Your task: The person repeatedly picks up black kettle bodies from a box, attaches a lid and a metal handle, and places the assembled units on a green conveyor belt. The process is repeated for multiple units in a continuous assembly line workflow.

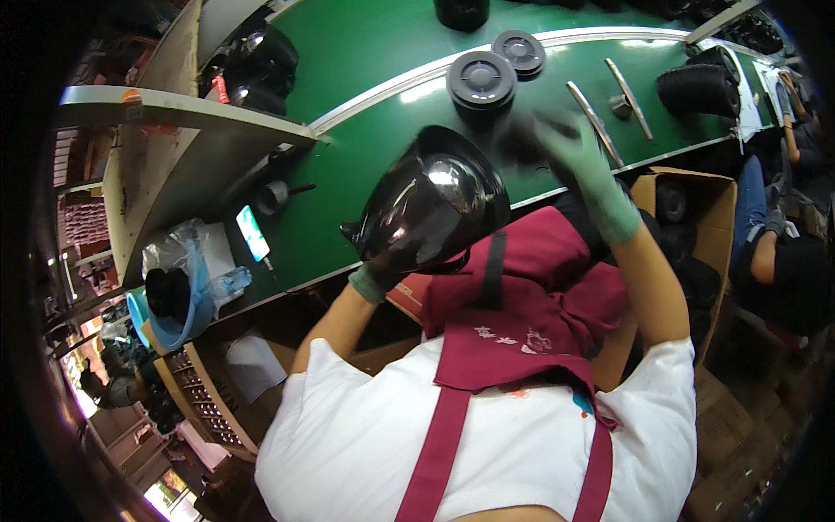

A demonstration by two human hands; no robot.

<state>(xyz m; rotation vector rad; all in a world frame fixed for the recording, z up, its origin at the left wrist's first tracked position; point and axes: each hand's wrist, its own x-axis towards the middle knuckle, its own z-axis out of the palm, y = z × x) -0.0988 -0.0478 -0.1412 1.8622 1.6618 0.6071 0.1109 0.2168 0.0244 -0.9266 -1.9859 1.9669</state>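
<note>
A glossy black jug-shaped vessel (435,200) with a small spout-like tip is tilted in front of my apron, over the near edge of the green table (339,174). My left hand (380,277), in a green-cuffed glove with dark fingers, is closed on its underside; the vessel partly hides the fingers. Just right of the vessel, my gloved right hand (584,161) is raised and smeared by motion. A dark blur lies at its fingertips, and whether this is glove or a held thing does not show. Beyond it stand a black container with a grey round top (481,80) and another grey disc (519,52).
Two metal strips (596,123) lie on the table's right, before ribbed black parts (700,89). An open cardboard box (720,196) stands by my right arm. At left are a lit phone (253,233), a blue basin (200,300) and a shelf panel (217,111). Another person (783,270) sits far right.
</note>
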